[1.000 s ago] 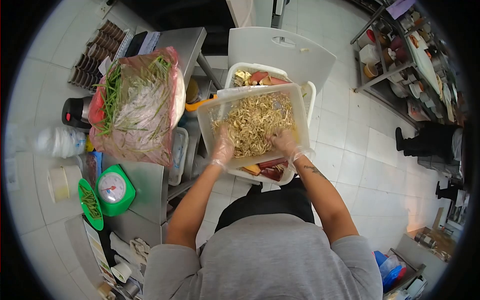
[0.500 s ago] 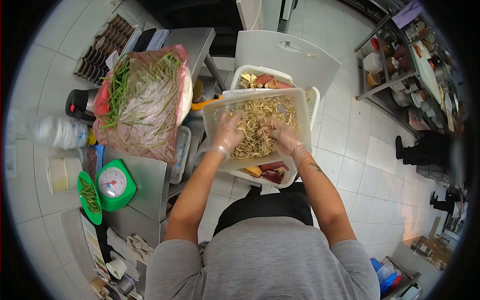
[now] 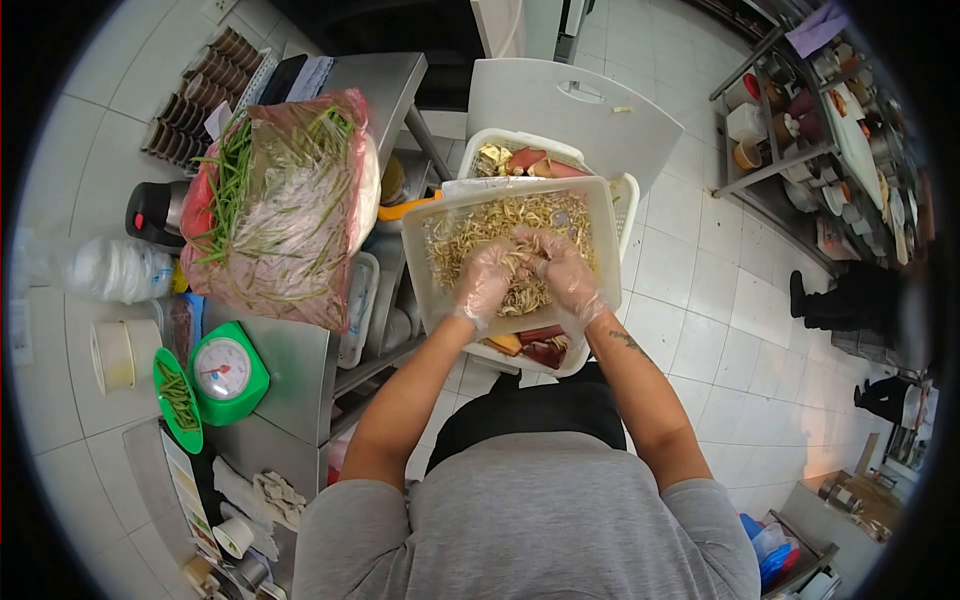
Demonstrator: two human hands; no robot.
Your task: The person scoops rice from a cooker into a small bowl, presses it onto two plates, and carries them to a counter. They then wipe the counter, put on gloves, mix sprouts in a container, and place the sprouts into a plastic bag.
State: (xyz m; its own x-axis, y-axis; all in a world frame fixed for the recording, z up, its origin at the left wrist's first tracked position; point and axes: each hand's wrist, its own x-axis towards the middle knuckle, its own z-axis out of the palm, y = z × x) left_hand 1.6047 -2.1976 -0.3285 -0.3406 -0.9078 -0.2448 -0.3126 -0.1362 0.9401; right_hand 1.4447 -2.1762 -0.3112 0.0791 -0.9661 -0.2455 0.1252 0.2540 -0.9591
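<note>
A translucent white tub [image 3: 418, 240] in front of me holds a heap of pale yellow-brown strands that look like bean sprouts [image 3: 458, 226]. Both hands wear clear plastic gloves and are inside the tub, close together. My left hand [image 3: 484, 284] has its fingers curled into the strands at the tub's middle. Just right of it, my right hand [image 3: 562, 272] is closed round some strands, fingers bent toward the left hand. Glove glare and strands partly hide the fingertips.
The tub rests over a white basket [image 3: 628, 215] with vegetable pieces, on a white chair [image 3: 640, 130]. A pink bag of green beans [image 3: 235, 200] lies on the steel table [image 3: 285, 430] at left, near a green scale [image 3: 228, 372]. Shelving [image 3: 790, 150] and another person's legs [image 3: 850, 295] are at right.
My hands have come together at the middle of the tub, from being apart at its two sides. My left hand has shifted right, and both have closed more on the strands.
</note>
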